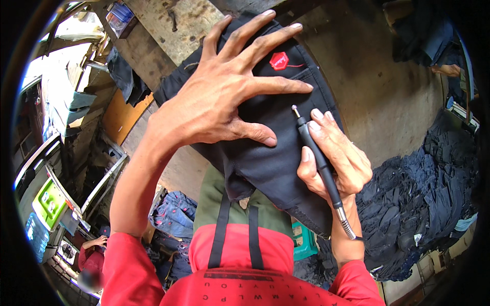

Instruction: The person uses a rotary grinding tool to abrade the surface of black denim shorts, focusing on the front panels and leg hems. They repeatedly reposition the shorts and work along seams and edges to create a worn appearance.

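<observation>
A black garment [270, 163] lies across the wooden tabletop and hangs over its near edge toward my lap. Spread flat on it with fingers wide apart, my left hand [217, 94] presses the cloth. A red hexagonal tag [279, 61] with a loose red thread sits on the cloth beyond the left index finger. My right hand [347, 158] grips a slim black pen-shaped rotary tool [322, 166] with a small rounded metal tip and a spring-sleeved cable end. Its tip is over the cloth, just below my left index fingertip; whether it touches cannot be told.
Dark garments [423, 204] are heaped at the right. The brown wooden tabletop [377, 97] extends beyond my right hand. Another person's hand [449, 70] shows at the far right, and a person in red [92, 257] at lower left. A green stool [305, 239] stands below.
</observation>
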Motion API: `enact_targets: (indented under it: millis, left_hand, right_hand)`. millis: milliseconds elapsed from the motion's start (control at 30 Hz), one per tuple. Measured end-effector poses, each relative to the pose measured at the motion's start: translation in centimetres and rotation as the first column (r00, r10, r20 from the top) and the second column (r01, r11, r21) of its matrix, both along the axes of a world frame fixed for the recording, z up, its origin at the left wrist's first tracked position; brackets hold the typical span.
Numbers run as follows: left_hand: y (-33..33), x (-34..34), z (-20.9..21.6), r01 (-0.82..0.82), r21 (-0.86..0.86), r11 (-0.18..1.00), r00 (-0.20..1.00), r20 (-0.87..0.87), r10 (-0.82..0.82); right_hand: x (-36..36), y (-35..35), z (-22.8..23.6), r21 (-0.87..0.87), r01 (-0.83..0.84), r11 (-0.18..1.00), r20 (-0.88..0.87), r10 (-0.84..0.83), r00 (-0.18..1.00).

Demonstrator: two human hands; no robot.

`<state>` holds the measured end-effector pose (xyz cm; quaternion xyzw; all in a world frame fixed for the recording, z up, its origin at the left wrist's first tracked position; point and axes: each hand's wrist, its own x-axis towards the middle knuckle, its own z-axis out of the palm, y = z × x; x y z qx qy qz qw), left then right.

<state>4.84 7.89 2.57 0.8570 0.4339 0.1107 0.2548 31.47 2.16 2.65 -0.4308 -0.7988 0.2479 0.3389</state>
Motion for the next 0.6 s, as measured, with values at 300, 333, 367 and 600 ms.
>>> enact_targets:
  millis: [300, 333, 367, 600]
  left_hand:
    - [0.38, -0.21, 0.57, 0.148, -0.065, 0.987, 0.985, -0.075, -0.153]
    - [0.35, -0.16, 0.62, 0.152, -0.07, 0.986, 0.972, -0.168, -0.162]
    - [0.26, -0.11, 0.69, 0.156, -0.075, 0.985, 0.951, -0.259, -0.17]
    - [0.3, 0.0, 0.43, 0.152, -0.044, 0.987, 0.948, -0.276, -0.158]
  right_hand:
    - [0.27, -0.15, -0.08, -0.01, -0.011, 1.0, -0.009, 0.011, 1.0]
    - [0.31, -0.15, -0.14, -0.013, -0.012, 1.0, -0.014, 0.012, 1.0]
    - [0.34, -0.17, -0.17, -0.008, -0.015, 1.0, -0.016, 0.015, 1.0]
    - [0.68, -0.52, -0.09, -0.027, -0.016, 0.999, -0.007, 0.016, 1.0]
